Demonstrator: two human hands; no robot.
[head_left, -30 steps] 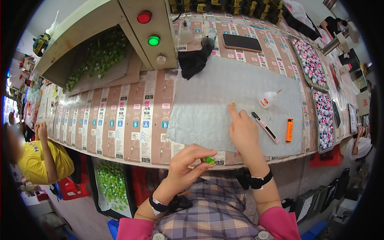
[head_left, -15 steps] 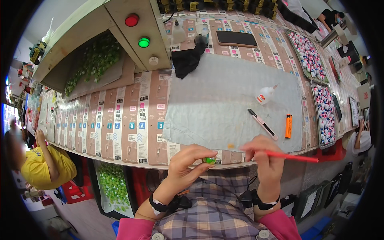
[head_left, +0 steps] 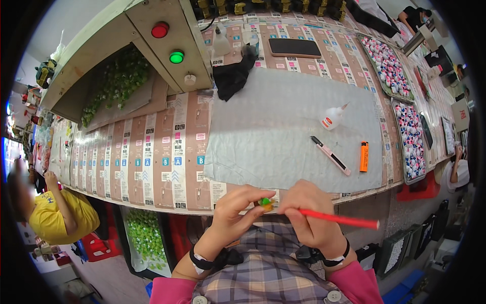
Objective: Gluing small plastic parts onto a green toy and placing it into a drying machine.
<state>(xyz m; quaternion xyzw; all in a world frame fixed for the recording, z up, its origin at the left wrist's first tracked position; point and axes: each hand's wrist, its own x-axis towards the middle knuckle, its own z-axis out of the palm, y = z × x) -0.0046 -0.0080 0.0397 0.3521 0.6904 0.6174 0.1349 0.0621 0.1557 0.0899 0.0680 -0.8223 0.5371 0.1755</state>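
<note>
My left hand [head_left: 234,214] pinches a small bright green piece [head_left: 265,201] between thumb and fingers, just over the table's near edge. Close beside it, my right hand [head_left: 310,213] is closed around a slim red stick-like tool [head_left: 349,220], whose rear end points right. The tool's front end reaches toward the green piece, where a small orange-brown spot shows; I cannot tell whether they touch. Beyond my hands, a grey sheet [head_left: 263,137] carries a white squeeze bottle [head_left: 330,119] with a thin nozzle, a pale pink craft knife [head_left: 331,156] and an orange lighter [head_left: 364,157].
A metal machine [head_left: 174,40] with red and green lights holds green pieces at left. Black cloth [head_left: 233,78] and a phone [head_left: 295,48] lie farther back. Trays of pink, white and blue pieces [head_left: 412,142] line the right. A crate of green pieces [head_left: 146,235] and a yellow-shirted person [head_left: 63,215] are left.
My right hand has moved left with the red tool, bringing its front end up to the green piece. My left hand keeps its pinch nearly in place. The view has shifted slightly.
</note>
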